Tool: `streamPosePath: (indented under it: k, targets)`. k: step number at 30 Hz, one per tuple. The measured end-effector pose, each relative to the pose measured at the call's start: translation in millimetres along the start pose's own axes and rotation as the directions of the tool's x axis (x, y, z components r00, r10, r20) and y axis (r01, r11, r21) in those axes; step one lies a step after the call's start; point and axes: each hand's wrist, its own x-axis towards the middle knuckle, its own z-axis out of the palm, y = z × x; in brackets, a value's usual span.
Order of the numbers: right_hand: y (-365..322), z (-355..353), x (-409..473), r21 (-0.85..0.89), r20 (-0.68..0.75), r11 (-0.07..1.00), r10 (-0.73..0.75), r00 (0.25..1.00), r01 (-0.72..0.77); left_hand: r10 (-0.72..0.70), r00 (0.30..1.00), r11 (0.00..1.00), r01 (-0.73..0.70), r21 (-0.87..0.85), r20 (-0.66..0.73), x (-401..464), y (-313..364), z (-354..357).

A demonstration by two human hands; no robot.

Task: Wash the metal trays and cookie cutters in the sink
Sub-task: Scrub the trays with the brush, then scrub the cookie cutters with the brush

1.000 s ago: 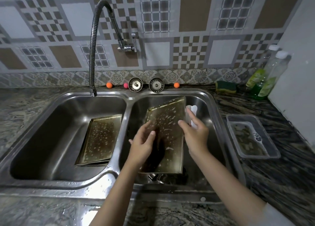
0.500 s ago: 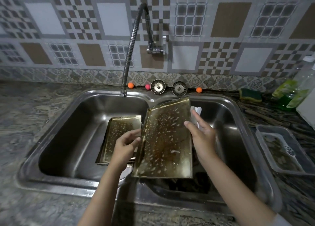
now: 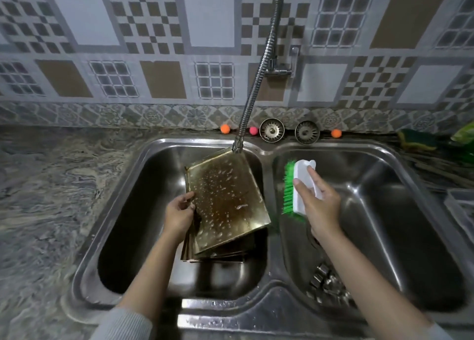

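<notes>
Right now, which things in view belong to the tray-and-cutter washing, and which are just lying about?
Belonging to the job:
- gold-brown metal tray, gripped by the left hand
- second tray beneath it
- white scrubbing brush with green bristles, held by the right hand
- metal cookie cutters in the right basin
- coiled steel faucet

Lying about:
- two sink strainers
- small orange ball
- green-and-yellow sponge

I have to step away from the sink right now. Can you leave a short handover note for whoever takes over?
Left hand grips the left edge of the top tray, tilted in the left basin under the spout, over another tray.
Right hand holds the green-bristled brush above the right basin.
Cookie cutters lie in the right basin, near the front.
Done: top tray is wet and speckled with droplets, stains remain.
Left: scrub and rinse both trays, then the cutters.
</notes>
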Motion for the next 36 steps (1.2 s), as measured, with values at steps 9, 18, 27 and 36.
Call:
streamPosePath:
  k: [9,18,27,36]
  targets:
    - [25,-33,3,-0.166,-0.149,0.986,-0.029,0.988,0.004,-0.052,0.997,0.939,0.028,0.342,0.059,70,-51,0]
    - [37,-61,15,-0.202,-0.13,0.973,0.085,0.988,-0.11,0.125,0.984,0.778,-0.179,0.603,0.13,58,-33,46]
    - [30,-129,23,-0.116,-0.2,0.982,0.122,0.972,-0.147,0.243,0.781,0.753,-0.526,0.396,0.575,-68,13,190]
    - [6,-254,52,-0.202,-0.111,0.978,0.032,0.993,-0.054,-0.461,0.545,0.343,-0.619,0.707,0.701,-104,-51,274]
